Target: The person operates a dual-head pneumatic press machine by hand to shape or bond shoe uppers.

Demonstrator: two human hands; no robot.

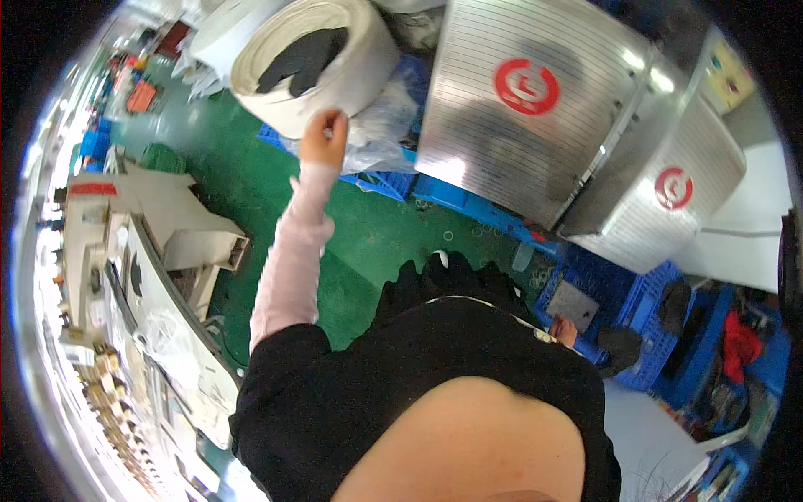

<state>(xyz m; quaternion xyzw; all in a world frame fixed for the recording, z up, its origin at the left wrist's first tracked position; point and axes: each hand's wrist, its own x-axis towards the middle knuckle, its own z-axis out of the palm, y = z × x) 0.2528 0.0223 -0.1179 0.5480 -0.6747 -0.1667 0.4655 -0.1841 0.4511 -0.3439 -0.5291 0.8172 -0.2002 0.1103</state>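
My left arm, in a pale pink sleeve, stretches forward. At its end my left hand (324, 139) is closed, fingers curled with the tips together; what they hold, if anything, is too small to make out. Just beyond it stands a large cream-white roll of wide band (372, 58), with black cloth-like pieces (305, 63) lying on top. Beside the hand is clear plastic wrapping (381, 134). Low at my right side, only part of my right hand (565, 331) shows past my body, near a blue crate (615, 305); its fingers are mostly hidden.
Two ribbed silvery panels with red round marks, a larger panel (519, 159) and a smaller panel (669, 188), stand ahead to the right. A pale worktable (196, 335) runs along my left. Underfoot is a green floor (351, 243) with small scraps. Red cloth (740, 347) lies far right.
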